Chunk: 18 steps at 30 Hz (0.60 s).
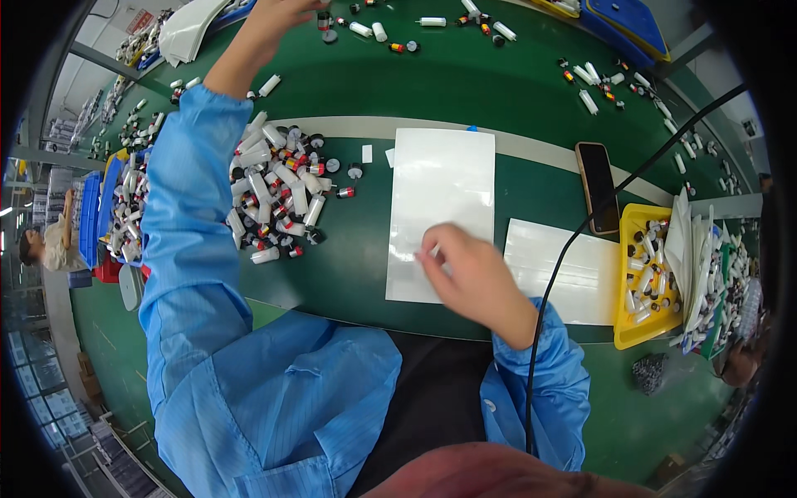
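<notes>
My left hand (276,23) reaches far out at the upper left, partly cut off by the picture's edge. Its fingertips are beside a small dark-capped cylinder (323,21) with a red band; whether they grip it is unclear. Above a glossy white sheet (442,178), my right hand (475,278) is closed with thumb and forefinger together. Something tiny and pale may show at those fingertips, too small to name. Left of the sheet lies a heap of small white cylinders (260,187) mixed with black, red and yellow banded pieces.
More cylinders lie scattered on the green surface (465,83) beyond a pale strip. A phone (598,187), a second white sheet (556,270) and a yellow tray (624,319) of parts are at right. A black cable (573,238) crosses before my right forearm. Blue bins (90,217) stand left.
</notes>
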Available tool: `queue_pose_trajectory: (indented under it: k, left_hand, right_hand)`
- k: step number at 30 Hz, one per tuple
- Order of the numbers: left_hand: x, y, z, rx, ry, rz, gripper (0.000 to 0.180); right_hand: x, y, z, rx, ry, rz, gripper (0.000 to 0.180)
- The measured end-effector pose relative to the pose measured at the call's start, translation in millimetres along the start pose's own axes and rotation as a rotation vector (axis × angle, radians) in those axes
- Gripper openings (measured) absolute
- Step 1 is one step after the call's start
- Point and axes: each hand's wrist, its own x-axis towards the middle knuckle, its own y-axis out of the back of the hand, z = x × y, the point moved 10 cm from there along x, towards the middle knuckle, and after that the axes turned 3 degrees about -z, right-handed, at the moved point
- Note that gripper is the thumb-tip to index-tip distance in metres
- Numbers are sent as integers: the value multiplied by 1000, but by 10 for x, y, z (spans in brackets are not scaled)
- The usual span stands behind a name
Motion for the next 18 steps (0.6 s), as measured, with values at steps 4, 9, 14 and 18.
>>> queue_pose_trajectory:
  k: [4,9,14,18]
  left_hand:
    - [-627,-942,222,-741,162,-110,46]
    - [-1315,-2213,87,-1159,350,-284,45]
    - [-1493,-2631,-171,-1180,452,-290,47]
    - [-1477,-2721,-152,-1150,390,-455,49]
  right_hand:
    - [91,587,-34,141,165,469,17]
    - [32,708,105,15,308,751,52]
    - [127,609,529,274,218,655,55]
    - [75,697,717,438,203,717,50]
